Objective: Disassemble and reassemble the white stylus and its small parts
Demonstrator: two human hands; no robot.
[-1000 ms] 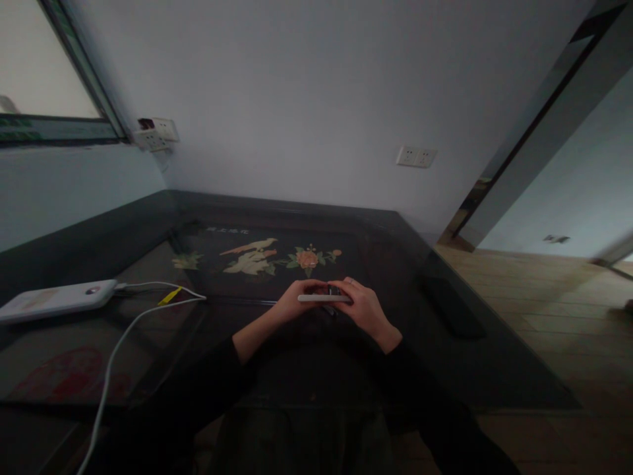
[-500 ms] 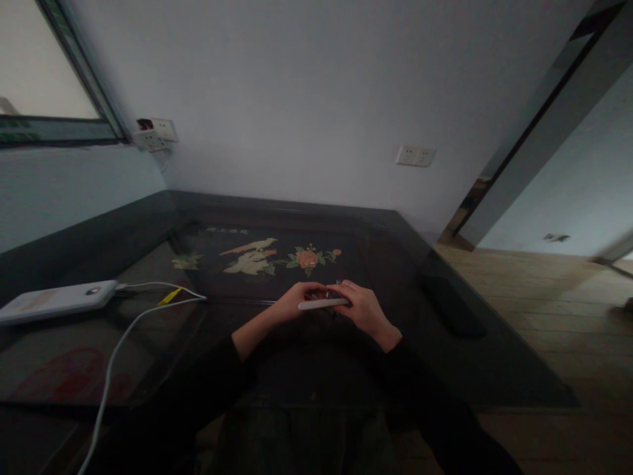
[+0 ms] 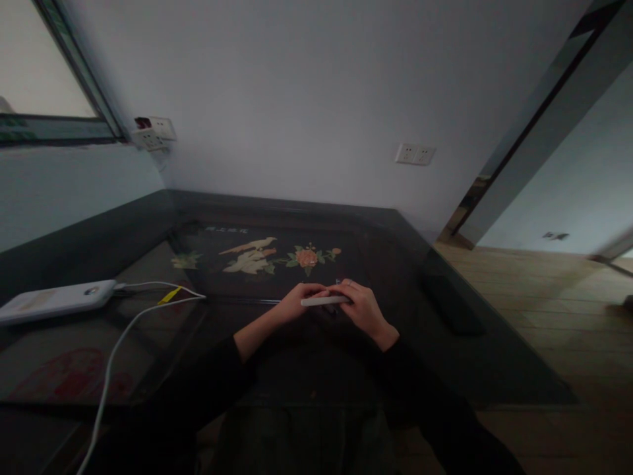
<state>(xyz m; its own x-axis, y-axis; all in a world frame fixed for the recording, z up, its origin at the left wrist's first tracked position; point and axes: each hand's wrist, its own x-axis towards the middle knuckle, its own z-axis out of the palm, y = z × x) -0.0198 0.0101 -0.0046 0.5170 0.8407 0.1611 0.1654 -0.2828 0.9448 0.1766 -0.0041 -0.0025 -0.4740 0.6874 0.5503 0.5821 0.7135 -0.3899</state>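
Over the dark table, both hands meet in front of me. My right hand [image 3: 363, 309] is closed, its fingers round the right end of a thin pale bar [image 3: 321, 301] with a rounded left end. The bar lies almost level; its kind does not show. My left hand [image 3: 299, 302] is closed too, its fingertips touching those of my right hand just behind the bar. What the left fingers grip is hidden. A ring-like glint shows on a right finger. Small dark shapes under the fingers are too dim to name.
The dark table [image 3: 316, 376] bears a panel with birds and a flower [image 3: 306, 257]. On the left lie a white power bank [image 3: 54, 301] and its white cable [image 3: 116, 349] with a yellow tag [image 3: 169, 295]. A dark flat object [image 3: 452, 307] lies at the right.
My fingers have drawn closer together, narrowing the gap between the hands. The pale bar has risen slightly and become more level.
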